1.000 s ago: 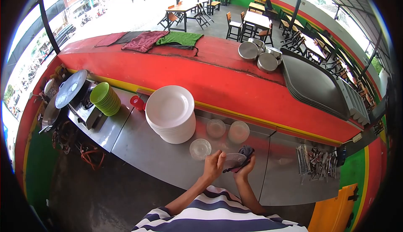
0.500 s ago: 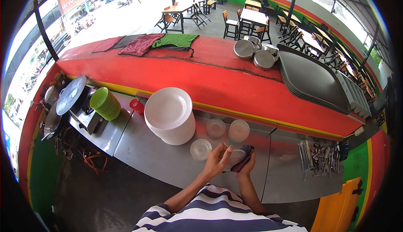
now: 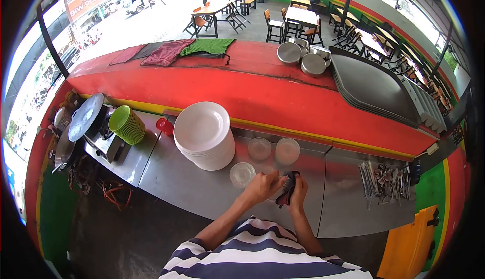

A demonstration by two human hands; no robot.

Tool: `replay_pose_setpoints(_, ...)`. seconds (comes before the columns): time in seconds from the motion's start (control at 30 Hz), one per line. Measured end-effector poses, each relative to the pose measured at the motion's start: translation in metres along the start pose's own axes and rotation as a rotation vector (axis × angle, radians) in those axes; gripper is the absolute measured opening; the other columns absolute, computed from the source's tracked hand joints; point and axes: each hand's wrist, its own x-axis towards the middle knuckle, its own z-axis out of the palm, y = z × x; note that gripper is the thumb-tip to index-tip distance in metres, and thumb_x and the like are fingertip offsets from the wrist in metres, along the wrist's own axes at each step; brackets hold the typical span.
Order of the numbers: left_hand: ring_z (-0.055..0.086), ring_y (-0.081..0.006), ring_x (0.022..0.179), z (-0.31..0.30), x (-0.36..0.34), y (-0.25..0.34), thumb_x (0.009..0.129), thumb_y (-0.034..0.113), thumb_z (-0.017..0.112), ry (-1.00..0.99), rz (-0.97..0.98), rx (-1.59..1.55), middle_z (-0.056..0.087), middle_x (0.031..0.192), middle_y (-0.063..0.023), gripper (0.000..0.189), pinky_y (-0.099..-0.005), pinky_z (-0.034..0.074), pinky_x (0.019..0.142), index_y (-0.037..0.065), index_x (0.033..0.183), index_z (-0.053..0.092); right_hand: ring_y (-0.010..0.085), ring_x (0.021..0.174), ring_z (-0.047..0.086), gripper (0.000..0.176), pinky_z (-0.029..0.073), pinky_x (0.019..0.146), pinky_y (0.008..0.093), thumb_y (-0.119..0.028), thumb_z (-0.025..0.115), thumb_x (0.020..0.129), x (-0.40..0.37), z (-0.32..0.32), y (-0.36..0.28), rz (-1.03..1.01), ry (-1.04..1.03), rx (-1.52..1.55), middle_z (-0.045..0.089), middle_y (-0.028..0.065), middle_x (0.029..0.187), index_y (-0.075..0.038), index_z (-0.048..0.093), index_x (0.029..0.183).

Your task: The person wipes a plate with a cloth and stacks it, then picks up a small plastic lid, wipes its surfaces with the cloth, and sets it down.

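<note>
My right hand is closed around a bunched dark cloth with a reddish edge, above the steel counter. Right beside it is my left hand, its fingers curled and pinched together at the cloth's left side. What those fingers hold is mostly hidden; a faint see-through rim shows below them. Three clear round glass vessels stand on the counter near my hands: one just left of my left hand, another behind it, and a third behind my right hand.
A tall stack of white plates stands left of the vessels, with stacked green bowls and a stove farther left. Cutlery lies at the right. Metal pots, trays and cloths rest on the red ledge.
The clear vessel seen between my hands is now mostly hidden. My left fingers have curled in against the cloth, and the cloth has bunched and turned in my right hand.
</note>
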Motion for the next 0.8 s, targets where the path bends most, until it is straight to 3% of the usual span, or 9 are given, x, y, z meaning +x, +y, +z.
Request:
replay_pose_setpoints(0.07,0.063,-0.0300,0.048,-0.001,0.001,0.006,0.097,0.029,0.065,0.012,0.099,0.071,0.054,0.051,-0.0161,0.034,-0.0363,0.044,0.047,0.001,0.079,0.058,0.0089,0.075,0.056,0.025,0.044,0.066,0.0264,-0.026,0.057,0.100,0.003,-0.004,-0.001,0.003,-0.022,-0.003,0.062,0.0009,0.085,-0.003,0.065,0.098)
replay_pose_setpoints(0.17,0.061,-0.0223,0.046,0.003,0.000,0.020,0.099,0.031,0.062,0.020,-0.083,-0.097,0.055,0.051,-0.0100,0.035,-0.0340,0.042,0.045,0.001,0.083,0.060,0.0126,0.079,0.061,0.026,0.048,0.069,0.0284,-0.029,0.056,0.100,0.008,-0.010,-0.001,0.057,-0.030,0.134,0.064,0.0022,0.087,-0.005,0.065,0.102)
replay_pose_setpoints(0.27,0.055,-0.0151,0.046,0.025,-0.007,0.029,0.101,0.031,0.059,0.405,-0.386,-0.733,0.053,0.051,-0.0095,0.037,-0.0350,0.043,0.047,-0.001,0.083,0.058,0.0173,0.086,0.066,0.031,0.053,0.075,0.0321,-0.035,0.051,0.102,0.007,0.001,-0.017,0.142,-0.014,0.391,0.065,0.0044,0.096,-0.007,0.065,0.107)
replay_pose_setpoints(0.37,0.046,-0.0068,0.049,0.052,-0.019,0.001,0.103,0.033,0.056,0.513,-0.232,-0.539,0.049,0.052,-0.0039,0.040,-0.0319,0.039,0.045,0.000,0.081,0.056,0.0181,0.092,0.064,0.034,0.053,0.078,0.0336,-0.036,0.050,0.102,-0.005,0.015,-0.029,0.237,0.035,0.562,0.064,0.0055,0.100,-0.006,0.064,0.108)
replay_pose_setpoints(0.47,0.043,-0.0081,0.047,0.036,-0.026,0.012,0.103,0.031,0.056,0.490,-0.328,-0.413,0.047,0.050,-0.0054,0.042,-0.0327,0.038,0.044,0.000,0.075,0.054,0.0174,0.092,0.064,0.036,0.053,0.078,0.0331,-0.037,0.048,0.102,-0.002,0.009,-0.006,0.208,0.010,0.460,0.063,0.0057,0.103,-0.005,0.063,0.110)
replay_pose_setpoints(0.57,0.045,-0.0166,0.041,0.025,-0.032,-0.002,0.100,0.029,0.059,0.397,-0.350,-0.260,0.047,0.048,-0.0095,0.043,-0.0361,0.041,0.045,0.000,0.069,0.053,0.0147,0.086,0.062,0.032,0.051,0.075,0.0306,-0.033,0.053,0.100,-0.009,0.010,-0.004,0.153,-0.001,0.293,0.064,0.0042,0.097,-0.004,0.065,0.107)
replay_pose_setpoints(0.73,0.056,-0.0403,0.050,0.005,-0.040,0.008,0.095,0.033,0.064,0.266,-0.240,0.036,0.054,0.053,-0.0183,0.043,-0.0449,0.045,0.049,0.000,0.067,0.058,0.0102,0.077,0.059,0.025,0.047,0.069,0.0292,-0.026,0.063,0.096,-0.006,0.015,-0.022,0.120,-0.164,-0.157,0.064,0.0017,0.087,-0.002,0.068,0.099)
replay_pose_setpoints(0.77,0.057,-0.0444,0.054,0.004,-0.042,0.007,0.094,0.034,0.064,0.229,-0.217,0.056,0.057,0.055,-0.0197,0.044,-0.0466,0.046,0.050,0.000,0.068,0.059,0.0112,0.080,0.061,0.026,0.048,0.071,0.0289,-0.026,0.063,0.096,-0.005,0.014,-0.022,0.146,-0.231,-0.199,0.065,0.0026,0.091,-0.001,0.067,0.103)
replay_pose_setpoints(0.8,0.060,-0.0429,0.054,0.002,-0.043,0.007,0.094,0.035,0.064,0.201,-0.237,0.058,0.057,0.055,-0.0189,0.043,-0.0464,0.047,0.051,0.001,0.068,0.059,0.0122,0.083,0.063,0.028,0.050,0.073,0.0286,-0.027,0.063,0.096,0.000,0.010,-0.020,0.171,-0.297,-0.241,0.067,0.0036,0.094,-0.001,0.067,0.107)
